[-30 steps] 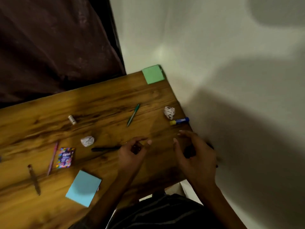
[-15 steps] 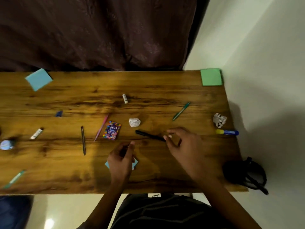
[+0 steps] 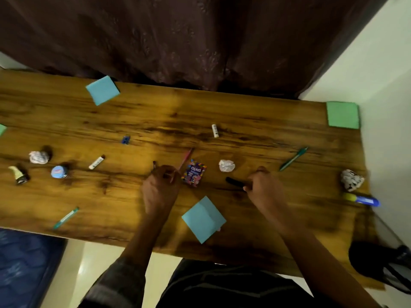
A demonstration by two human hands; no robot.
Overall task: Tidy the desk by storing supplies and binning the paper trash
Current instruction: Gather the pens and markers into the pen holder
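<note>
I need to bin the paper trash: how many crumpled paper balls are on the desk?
3. One crumpled paper ball lies near the desk's left end, one in the middle beyond the right hand, and one near the right edge. None looks hidden.

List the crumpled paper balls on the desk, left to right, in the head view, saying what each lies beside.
Ball beside the blue-capped jar → ball right of the Gems box → ball above the glue stick.

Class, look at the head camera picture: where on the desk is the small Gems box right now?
The Gems box lies near the middle of the desk, between the person's two hands: just right of the left hand, with a crumpled paper ball to its right.
</note>
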